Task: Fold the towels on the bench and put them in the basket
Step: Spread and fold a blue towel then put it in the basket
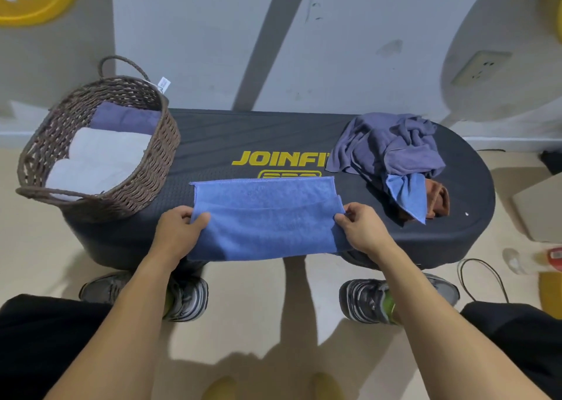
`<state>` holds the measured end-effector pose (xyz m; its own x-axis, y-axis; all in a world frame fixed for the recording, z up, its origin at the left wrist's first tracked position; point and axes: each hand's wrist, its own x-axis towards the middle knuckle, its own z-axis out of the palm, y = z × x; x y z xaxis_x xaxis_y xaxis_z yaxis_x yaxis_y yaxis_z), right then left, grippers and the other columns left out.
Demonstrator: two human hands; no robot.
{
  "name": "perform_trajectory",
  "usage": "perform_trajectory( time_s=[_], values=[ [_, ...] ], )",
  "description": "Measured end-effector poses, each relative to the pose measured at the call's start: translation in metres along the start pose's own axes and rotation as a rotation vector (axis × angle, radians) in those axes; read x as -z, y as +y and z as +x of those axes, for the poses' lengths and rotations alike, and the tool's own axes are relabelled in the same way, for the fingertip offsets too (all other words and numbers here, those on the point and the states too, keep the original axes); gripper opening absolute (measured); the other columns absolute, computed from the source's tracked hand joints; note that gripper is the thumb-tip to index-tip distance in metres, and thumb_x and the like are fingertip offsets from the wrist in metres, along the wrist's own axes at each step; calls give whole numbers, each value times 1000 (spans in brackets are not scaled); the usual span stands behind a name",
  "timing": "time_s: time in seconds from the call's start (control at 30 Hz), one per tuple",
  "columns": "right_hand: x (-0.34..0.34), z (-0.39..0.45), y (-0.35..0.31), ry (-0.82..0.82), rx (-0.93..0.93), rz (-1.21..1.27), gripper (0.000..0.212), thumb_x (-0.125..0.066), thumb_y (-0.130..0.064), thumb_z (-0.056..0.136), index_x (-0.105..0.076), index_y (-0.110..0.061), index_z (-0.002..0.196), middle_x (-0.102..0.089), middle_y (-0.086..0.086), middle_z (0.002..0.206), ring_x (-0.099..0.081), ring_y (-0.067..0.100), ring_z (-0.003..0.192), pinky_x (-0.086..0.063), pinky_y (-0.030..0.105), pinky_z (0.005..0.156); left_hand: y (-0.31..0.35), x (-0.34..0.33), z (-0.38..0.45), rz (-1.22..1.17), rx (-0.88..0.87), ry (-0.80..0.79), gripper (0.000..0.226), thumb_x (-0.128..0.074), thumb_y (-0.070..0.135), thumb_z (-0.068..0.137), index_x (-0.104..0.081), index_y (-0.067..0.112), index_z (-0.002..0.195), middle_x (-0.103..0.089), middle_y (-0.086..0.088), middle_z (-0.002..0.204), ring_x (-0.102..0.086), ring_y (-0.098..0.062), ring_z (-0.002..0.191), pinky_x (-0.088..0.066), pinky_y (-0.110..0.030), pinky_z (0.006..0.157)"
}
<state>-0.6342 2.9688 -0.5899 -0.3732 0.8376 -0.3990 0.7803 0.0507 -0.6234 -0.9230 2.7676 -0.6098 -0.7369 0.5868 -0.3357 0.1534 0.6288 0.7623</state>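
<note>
here the blue towel (pixel 264 217) stretches between left grip (pixel 179 229) and right grip (pixel 362 228), both pinching it.

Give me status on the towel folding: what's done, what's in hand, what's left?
Done: folded towels, white and purple, already lie in the basket. In hand: the blue towel is spread on the bench, left hand and right hand each with a grip on an end, mid-fold. Left: the unfolded pile at the right, with purple, blue and brown cloth showing.

Both bare arms reach forward; left hand (pixel 179 229) and right hand (pixel 363 229) each pinch cloth, thumbs on top.
</note>
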Motion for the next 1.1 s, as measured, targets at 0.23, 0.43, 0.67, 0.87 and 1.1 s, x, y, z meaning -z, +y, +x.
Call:
perform_trajectory(
  time_s=[0.23,0.43,0.67,0.87,1.1],
  values=[
    [3,26,-20,93,13,142,14,-57,-22,96,-64,-12,92,-65,-2,82,-57,13,73,-42,25,60,-1,10,27,-237,-31,-17,15,-67,22,92,-66,12,82,-73,-14,85,-59,-20,74,-47,-37,73],
    [-10,51,-25,91,-145,102,22,-59,-32,96,-63,-13,86,-64,2,83,-55,20,79,-37,29,66,-3,-2,48,-134,25,35,9,-70,22,88,-68,24,79,-72,8,85,-65,-12,76,-51,-29,74],
    [-13,49,-24,153,-126,102,24,-59,-32,96,-64,-10,90,-67,4,87,-58,23,82,-39,29,71,-2,-8,49,-112,53,178,13,-68,21,87,-66,23,74,-66,15,76,-59,-2,69,-42,-20,57],
    [-10,39,-31,186,-164,100,28,-62,-40,94,-64,-13,88,-67,3,90,-58,23,88,-39,28,76,-4,1,41,-165,107,169,34,-64,39,83,-69,10,67,-66,-1,70,-59,-22,69,-58,-40,72],
    [-5,-12,-11,121,-228,31,31,-66,-41,87,-69,-11,84,-70,6,85,-63,27,88,-49,34,73,3,10,-3,304,288,-36,51,-66,50,84,-64,6,59,-65,-10,53,-58,-28,52,-47,-30,56]
  ],
)
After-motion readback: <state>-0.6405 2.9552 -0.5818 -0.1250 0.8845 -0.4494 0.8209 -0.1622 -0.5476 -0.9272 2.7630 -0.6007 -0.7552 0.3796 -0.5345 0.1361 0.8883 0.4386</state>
